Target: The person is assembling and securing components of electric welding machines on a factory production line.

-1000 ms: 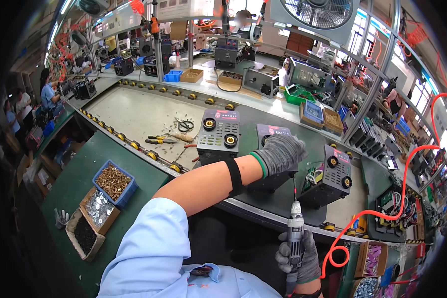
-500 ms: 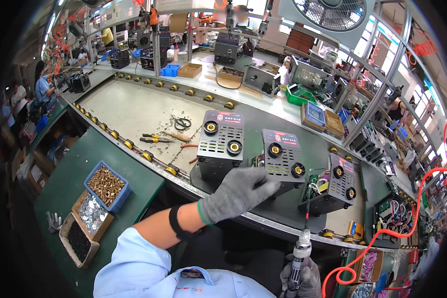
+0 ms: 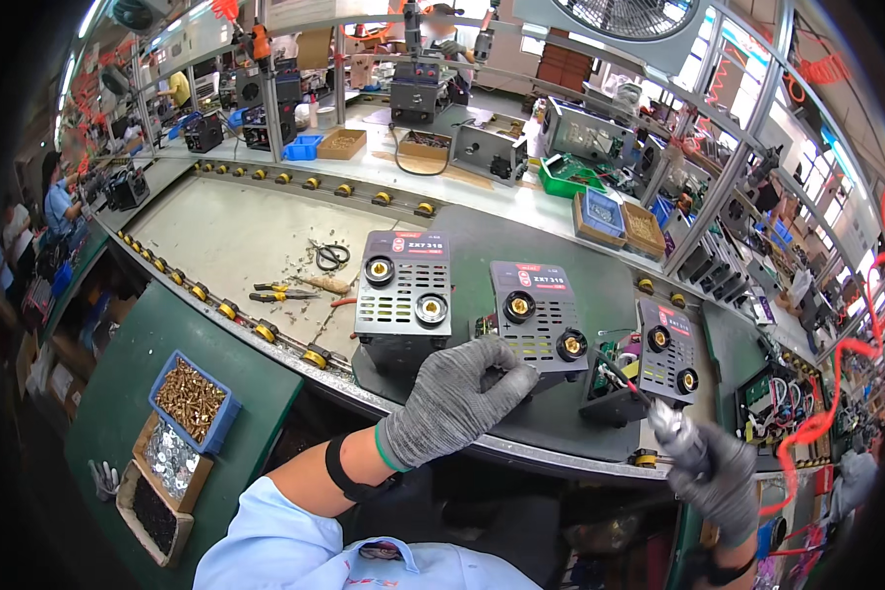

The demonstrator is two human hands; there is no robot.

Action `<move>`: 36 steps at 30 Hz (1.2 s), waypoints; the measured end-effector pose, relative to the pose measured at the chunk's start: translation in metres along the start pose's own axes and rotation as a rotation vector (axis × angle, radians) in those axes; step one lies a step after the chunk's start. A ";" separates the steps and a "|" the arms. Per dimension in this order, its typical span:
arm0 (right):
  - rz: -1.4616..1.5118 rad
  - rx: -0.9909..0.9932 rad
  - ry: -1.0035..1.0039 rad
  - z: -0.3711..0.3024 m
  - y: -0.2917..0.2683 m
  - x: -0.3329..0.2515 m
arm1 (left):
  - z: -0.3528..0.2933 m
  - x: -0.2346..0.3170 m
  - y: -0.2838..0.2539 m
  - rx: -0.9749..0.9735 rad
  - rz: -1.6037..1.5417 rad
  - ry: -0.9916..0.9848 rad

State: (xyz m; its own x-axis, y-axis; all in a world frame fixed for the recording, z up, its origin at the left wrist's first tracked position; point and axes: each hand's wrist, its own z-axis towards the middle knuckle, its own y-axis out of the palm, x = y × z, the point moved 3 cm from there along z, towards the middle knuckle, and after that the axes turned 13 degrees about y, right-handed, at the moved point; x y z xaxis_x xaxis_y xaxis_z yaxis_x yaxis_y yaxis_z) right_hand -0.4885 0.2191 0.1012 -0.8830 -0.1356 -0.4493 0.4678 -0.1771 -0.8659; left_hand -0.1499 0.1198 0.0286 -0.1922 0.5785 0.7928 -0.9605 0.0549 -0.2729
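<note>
While the first grey unit stands left of the middle unit, the gloved left hand is at the middle unit's lower left, thumb and fingers nearly together; whether they pinch anything, I cannot tell. Right of the middle unit are the third unit and a power screwdriver, wrapped in the gloved right hand's curled fingers.

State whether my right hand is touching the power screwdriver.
Touching: the head view shows the gloved right hand wrapped around the rear of the power screwdriver, despite motion blur.
</note>
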 end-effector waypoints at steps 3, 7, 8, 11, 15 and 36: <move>-0.423 0.068 -0.119 0.042 -0.029 -0.004 | 0.002 0.007 0.013 -0.035 -0.037 0.031; -0.662 0.072 -0.092 0.088 -0.037 -0.005 | -0.021 -0.003 0.026 -0.134 -0.002 -0.038; -0.695 0.046 -0.145 0.096 -0.036 -0.006 | -0.028 -0.010 0.026 -0.113 -0.028 -0.060; -0.759 0.009 -0.158 0.108 -0.031 -0.003 | -0.053 -0.037 0.017 -0.082 0.067 -0.186; -0.716 -0.016 -0.223 0.116 -0.027 -0.002 | -0.086 -0.066 0.011 -0.141 -0.040 -0.360; -0.304 0.021 -0.306 0.021 0.026 -0.078 | -0.056 -0.018 0.001 0.169 -1.236 -0.433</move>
State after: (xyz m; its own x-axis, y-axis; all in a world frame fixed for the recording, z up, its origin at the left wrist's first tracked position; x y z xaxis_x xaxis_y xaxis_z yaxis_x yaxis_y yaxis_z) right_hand -0.4064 0.2045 0.1181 -0.9304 -0.3562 -0.0862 0.1918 -0.2728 -0.9427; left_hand -0.1356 0.1551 -0.0169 0.8057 -0.0865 0.5860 -0.5551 0.2350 0.7979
